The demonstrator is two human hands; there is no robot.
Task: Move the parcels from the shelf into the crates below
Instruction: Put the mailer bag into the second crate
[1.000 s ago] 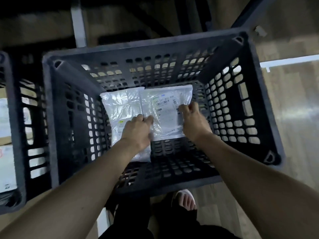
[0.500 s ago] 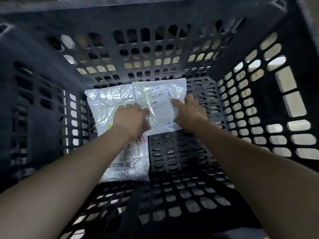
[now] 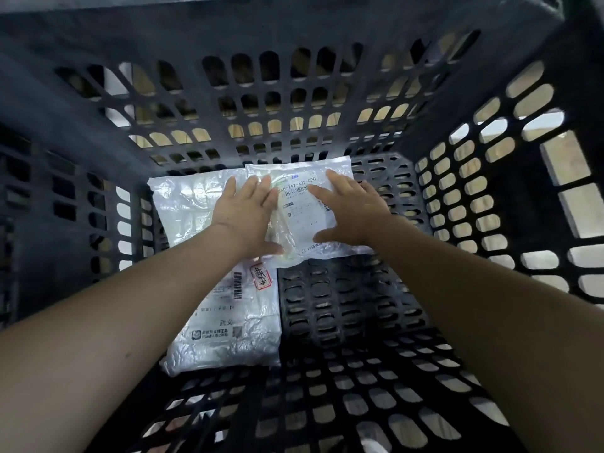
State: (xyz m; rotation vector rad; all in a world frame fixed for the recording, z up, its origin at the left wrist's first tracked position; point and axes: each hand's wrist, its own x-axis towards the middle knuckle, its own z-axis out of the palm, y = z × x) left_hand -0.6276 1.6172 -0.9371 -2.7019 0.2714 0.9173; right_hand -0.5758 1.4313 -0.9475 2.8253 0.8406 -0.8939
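Both hands are down inside the crate, fingers straight and spread, palms flat. From my remote view the left hand [image 3: 245, 217] lies across the seam where the two parcels overlap, and the right hand [image 3: 351, 210] presses on the right part of the small parcel; neither hand curls round anything.

Biggest in my view is the dark crate [image 3: 327, 103], a black plastic one with slotted walls and a perforated floor, filling nearly all of what I see. Pale flooring shows through the holes in its far and right walls.

Next is the large parcel [image 3: 228, 322], a crinkled white plastic mailer lying flat on the crate floor along the left side. It runs from near the far wall toward me, and I can read a barcode, a red-edged sticker and printed text on its near half. My left forearm crosses over its middle.

Smaller is the small parcel [image 3: 299, 207], a clear-white bag with a printed shipping label and barcode, lying flat at the far end of the floor. Its left edge overlaps the far right part of the large parcel, and its top edge sits close to the far wall. The near right part of the crate floor beside it shows bare grid.
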